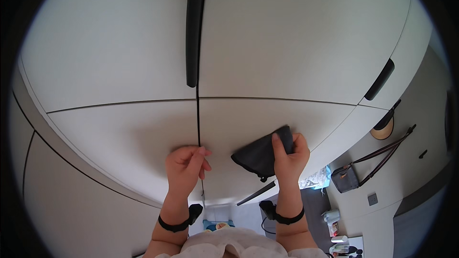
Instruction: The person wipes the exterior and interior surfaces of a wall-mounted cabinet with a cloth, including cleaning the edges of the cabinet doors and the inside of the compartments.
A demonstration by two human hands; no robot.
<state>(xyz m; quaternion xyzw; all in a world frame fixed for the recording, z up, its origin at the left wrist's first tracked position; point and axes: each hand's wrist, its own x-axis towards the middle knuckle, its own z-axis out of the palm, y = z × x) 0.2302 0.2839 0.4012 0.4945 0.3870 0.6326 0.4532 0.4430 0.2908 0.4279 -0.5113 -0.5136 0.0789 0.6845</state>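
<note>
My right hand grips a folded dark grey fabric pouch by its upper right corner, thumb in front. A small black toggle, apparently for a cord, hangs from the pouch's lower edge. Behind it is the lower right white cabinet door. My left hand is loosely curled at the dark vertical seam beside the lower left cabinet door. It holds nothing that I can see; whether its fingertips touch the door is unclear. Both wrists wear black bands with small devices.
A long black handle runs down the upper doors, and another black handle sits low between my arms. To the right, a dark shoulder bag and a cap hang on the wall. Bottles and small items stand below.
</note>
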